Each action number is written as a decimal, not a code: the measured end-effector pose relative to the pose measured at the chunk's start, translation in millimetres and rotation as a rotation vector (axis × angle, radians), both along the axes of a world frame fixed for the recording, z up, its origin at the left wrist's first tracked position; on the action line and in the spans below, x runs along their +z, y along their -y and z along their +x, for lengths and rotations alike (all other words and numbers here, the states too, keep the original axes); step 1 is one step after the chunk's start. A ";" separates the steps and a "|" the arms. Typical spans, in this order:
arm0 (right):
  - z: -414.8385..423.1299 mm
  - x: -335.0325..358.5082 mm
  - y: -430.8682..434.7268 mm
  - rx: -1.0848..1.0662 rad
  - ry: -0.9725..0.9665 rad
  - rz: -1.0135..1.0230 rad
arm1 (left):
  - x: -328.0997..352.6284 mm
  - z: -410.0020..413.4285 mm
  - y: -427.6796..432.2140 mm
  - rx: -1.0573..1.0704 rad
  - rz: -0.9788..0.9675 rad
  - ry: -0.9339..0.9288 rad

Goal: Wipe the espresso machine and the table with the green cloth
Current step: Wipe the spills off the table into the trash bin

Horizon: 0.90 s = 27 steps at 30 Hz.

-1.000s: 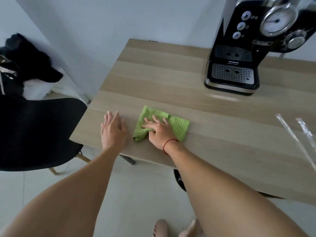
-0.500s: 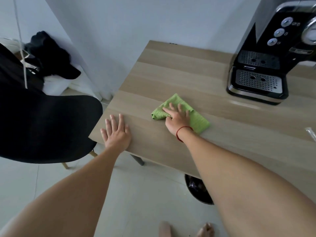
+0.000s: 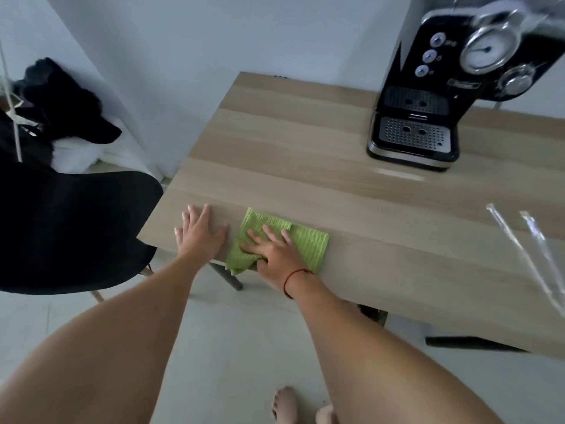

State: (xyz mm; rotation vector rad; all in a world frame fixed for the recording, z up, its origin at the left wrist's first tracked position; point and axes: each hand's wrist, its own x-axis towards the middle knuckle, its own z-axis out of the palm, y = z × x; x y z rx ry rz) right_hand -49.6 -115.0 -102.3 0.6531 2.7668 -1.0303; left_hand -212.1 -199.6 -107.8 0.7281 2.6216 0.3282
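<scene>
The green cloth (image 3: pixel 308 246) lies folded at the near edge of the light wooden table (image 3: pixel 305 166), one corner hanging over the edge. My right hand (image 3: pixel 275 252) presses flat on the cloth with fingers spread; a red string circles its wrist. My left hand (image 3: pixel 200 235) rests flat on the bare table just left of the cloth, near the table's front left corner. The black espresso machine (image 3: pixel 443 96), with a round gauge and a metal drip tray, stands at the far right of the table.
A black chair (image 3: pixel 70 221) stands left of the table, close to its corner. Dark clothing (image 3: pixel 67 108) lies piled by the white wall behind it. Clear plastic strips (image 3: pixel 532 249) cross the right edge of view. My bare feet (image 3: pixel 287 405) show on the tiled floor.
My right hand has drawn the cloth back from the table's middle to its near edge. My left hand has stayed flat by the corner.
</scene>
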 end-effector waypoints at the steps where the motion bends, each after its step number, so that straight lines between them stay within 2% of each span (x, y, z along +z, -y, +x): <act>1: 14.5 0.5 0.1 -0.012 0.015 0.000 | 1.2 14.0 -4.6 -0.043 -0.014 -0.004; 10: 151.6 4.7 -9.8 -0.351 0.049 0.021 | 1.2 120.4 -43.2 -0.199 0.047 0.052; 15: 198.5 11.3 -41.5 -0.706 0.053 0.018 | 8.1 121.1 -44.0 -0.107 0.255 -0.051; 18: 191.8 19.0 -61.5 -0.936 -0.042 -0.044 | 9.9 105.5 -35.8 -0.071 0.295 -0.056; 21: 153.9 20.6 -67.4 -0.890 -0.092 -0.079 | 6.3 91.1 -20.3 -0.116 0.256 -0.032; 27: 35.7 12.5 -44.3 -0.556 -0.081 -0.178 | 0.8 25.4 17.8 0.030 0.163 -0.156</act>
